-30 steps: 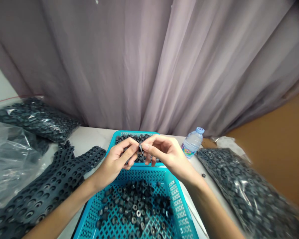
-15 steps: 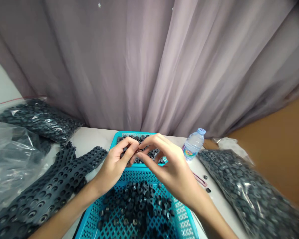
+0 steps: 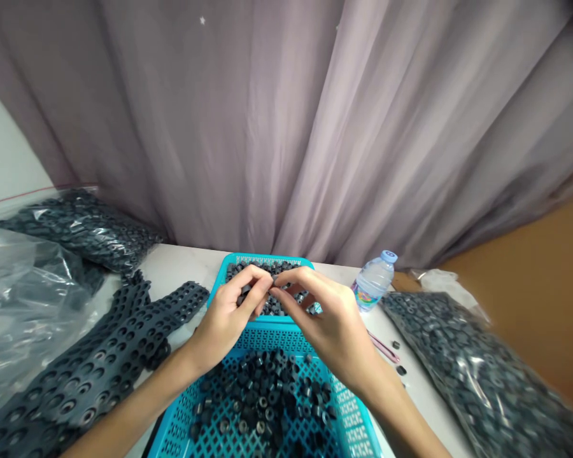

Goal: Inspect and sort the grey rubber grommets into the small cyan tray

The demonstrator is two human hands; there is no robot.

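Note:
My left hand [image 3: 236, 306] and my right hand [image 3: 322, 308] meet fingertip to fingertip above the near edge of the far blue basket [image 3: 262, 320]. The left fingers are curled round, with a dark small part partly visible inside them. Thumb and index of the right hand pinch at a tiny dark piece between the two hands, mostly hidden by the fingers. Below, the near blue basket [image 3: 356, 420] holds many loose black cylindrical rubber parts [image 3: 267, 381], some with a hole through them. Similar small parts fill the far basket.
Black perforated rubber sheets [image 3: 119, 337] lie at left, beside clear plastic bags [image 3: 23, 305] and a bag of black parts [image 3: 81, 222]. On the right are a water bottle [image 3: 375, 280], pink tweezers [image 3: 382, 347], two loose parts [image 3: 401, 369] and another full bag [image 3: 468, 362].
The view has shifted slightly, so the scene sits a little further right and lower. Both hands stay together at the fingertips; the right thumb and index have drawn closer together.

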